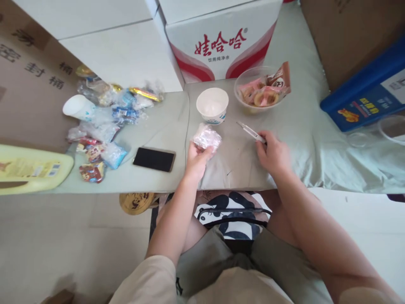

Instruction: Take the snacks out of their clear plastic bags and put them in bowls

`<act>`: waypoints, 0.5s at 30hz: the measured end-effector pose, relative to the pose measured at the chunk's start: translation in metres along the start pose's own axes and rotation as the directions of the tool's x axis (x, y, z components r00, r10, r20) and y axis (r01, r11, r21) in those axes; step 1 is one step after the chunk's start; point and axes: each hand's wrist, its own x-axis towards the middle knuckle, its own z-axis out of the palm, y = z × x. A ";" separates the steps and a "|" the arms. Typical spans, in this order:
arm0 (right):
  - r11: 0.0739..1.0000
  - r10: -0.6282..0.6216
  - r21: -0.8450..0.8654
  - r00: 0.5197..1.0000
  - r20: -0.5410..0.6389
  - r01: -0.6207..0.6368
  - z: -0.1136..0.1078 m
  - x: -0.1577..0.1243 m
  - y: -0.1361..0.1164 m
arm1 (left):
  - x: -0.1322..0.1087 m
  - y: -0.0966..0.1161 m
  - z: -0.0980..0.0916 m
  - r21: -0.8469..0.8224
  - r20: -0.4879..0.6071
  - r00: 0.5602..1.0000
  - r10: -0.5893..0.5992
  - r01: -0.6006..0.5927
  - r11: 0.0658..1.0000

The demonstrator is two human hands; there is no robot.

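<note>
My left hand (198, 162) pinches a clear, shiny plastic-wrapped packet (207, 137) between thumb and fingers; its contents are hard to make out. Just beyond the packet stands a white paper cup (212, 105) with a blue-green print near its base. Closed around a small white-handled knife (251, 131) is my right hand (274, 154), with the thin pointed blade directed up and left toward the cup. Behind the knife sits a clear plastic bowl (243, 101) holding several wrapped snacks, one in a brown packet (280, 80).
A black phone (154, 159) lies left of my hands. Farther left are several snack wrappers (103, 131) and a tipped paper cup (79, 107). A yellow jug (34, 169) is at the left edge. White boxes (221, 50) line the back; a blue container (363, 93) is at right.
</note>
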 end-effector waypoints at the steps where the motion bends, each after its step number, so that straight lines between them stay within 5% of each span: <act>1: 0.997 -0.050 0.054 0.999 0.014 0.049 0.002 -0.005 -0.008 | -0.002 -0.001 0.000 0.004 -0.016 1.000 0.004 -0.004 1.000; 8: 0.947 -0.296 0.123 0.955 -0.020 0.296 0.034 -0.024 -0.048 | -0.007 0.000 0.002 -0.071 -0.027 0.997 0.066 -0.067 0.995; 12: 0.961 -0.275 0.029 0.961 -0.018 0.276 0.033 -0.017 -0.045 | 0.003 0.009 -0.016 -0.168 -0.146 0.983 0.112 -0.136 0.976; 15: 0.984 -0.171 -0.069 0.984 -0.053 0.167 0.023 -0.008 -0.033 | 0.004 0.010 -0.023 -0.017 -0.149 0.963 0.225 -0.230 0.973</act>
